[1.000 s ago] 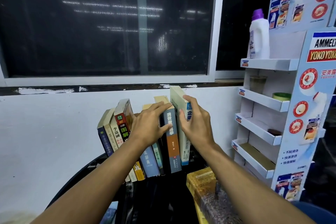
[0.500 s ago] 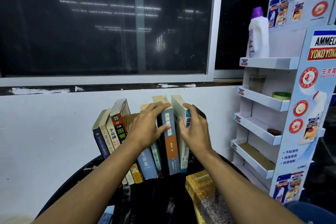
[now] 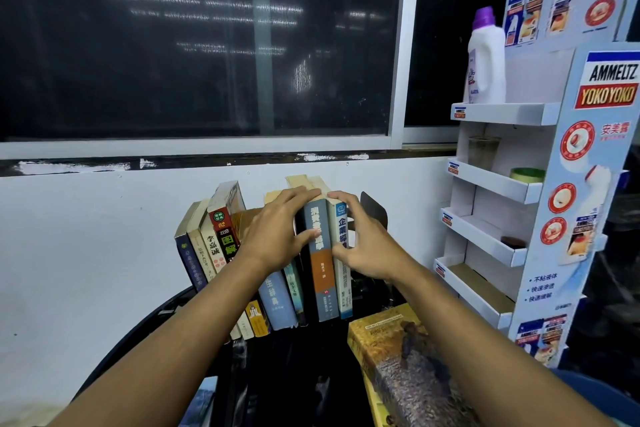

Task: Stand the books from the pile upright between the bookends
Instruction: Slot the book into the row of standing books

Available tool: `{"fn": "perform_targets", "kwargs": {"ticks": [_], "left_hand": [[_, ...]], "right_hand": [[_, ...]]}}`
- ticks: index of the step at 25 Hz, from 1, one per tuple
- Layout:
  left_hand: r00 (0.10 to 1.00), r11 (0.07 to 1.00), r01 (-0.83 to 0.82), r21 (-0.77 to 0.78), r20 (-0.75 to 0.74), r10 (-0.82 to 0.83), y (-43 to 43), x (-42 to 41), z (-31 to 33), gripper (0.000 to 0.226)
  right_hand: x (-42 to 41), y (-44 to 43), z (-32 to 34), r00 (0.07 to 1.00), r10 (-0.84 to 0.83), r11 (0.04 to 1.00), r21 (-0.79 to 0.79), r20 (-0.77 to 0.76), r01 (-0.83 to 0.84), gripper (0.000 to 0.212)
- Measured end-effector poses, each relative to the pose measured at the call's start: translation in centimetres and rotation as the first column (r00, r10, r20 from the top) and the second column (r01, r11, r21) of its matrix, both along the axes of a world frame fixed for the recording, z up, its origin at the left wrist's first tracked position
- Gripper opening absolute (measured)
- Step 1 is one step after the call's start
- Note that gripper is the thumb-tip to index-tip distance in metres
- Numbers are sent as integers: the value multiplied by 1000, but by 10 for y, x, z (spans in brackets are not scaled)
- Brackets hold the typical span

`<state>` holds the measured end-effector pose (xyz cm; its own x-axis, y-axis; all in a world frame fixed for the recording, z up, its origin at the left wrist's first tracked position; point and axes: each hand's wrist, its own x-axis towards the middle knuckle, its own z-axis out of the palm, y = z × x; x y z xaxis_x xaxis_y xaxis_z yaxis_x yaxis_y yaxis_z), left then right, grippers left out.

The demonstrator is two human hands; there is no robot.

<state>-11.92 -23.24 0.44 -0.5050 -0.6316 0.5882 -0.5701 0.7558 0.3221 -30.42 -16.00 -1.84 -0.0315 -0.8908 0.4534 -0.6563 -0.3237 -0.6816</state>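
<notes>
A row of several books stands on a black round table against the white wall; the left ones lean left. My left hand lies over the middle of the row, its fingers across the top and its thumb on the spine of a blue-and-orange book. My right hand pinches the white book with a blue spine label at the row's right end. A black bookend stands just behind that hand. The pile, topped by a yellow-covered book, lies flat at the lower right.
A cardboard display shelf stands at the right, holding a white bottle with a purple cap, a clear cup and a green roll. A dark window fills the wall above. A blue item lies at the table's near left.
The white book at the right end has gone from sticking up and tilted to level against the blue-and-orange book. My right hand slid right, uncovering the black bookend.
</notes>
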Motion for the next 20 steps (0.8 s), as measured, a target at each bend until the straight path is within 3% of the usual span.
{"fn": "perform_targets", "kwargs": {"ticks": [4,20], "left_hand": [[1000,1000,14,19,-1,-14,-1,1,0,72],[1000,1000,-1,4,-2,1,2,-2,-2,70]], "right_hand": [[-7,1,7,994,108,985,133,27,-111,81],[0,-2,-12,999,19,1000,-3,34,-19,79]]}}
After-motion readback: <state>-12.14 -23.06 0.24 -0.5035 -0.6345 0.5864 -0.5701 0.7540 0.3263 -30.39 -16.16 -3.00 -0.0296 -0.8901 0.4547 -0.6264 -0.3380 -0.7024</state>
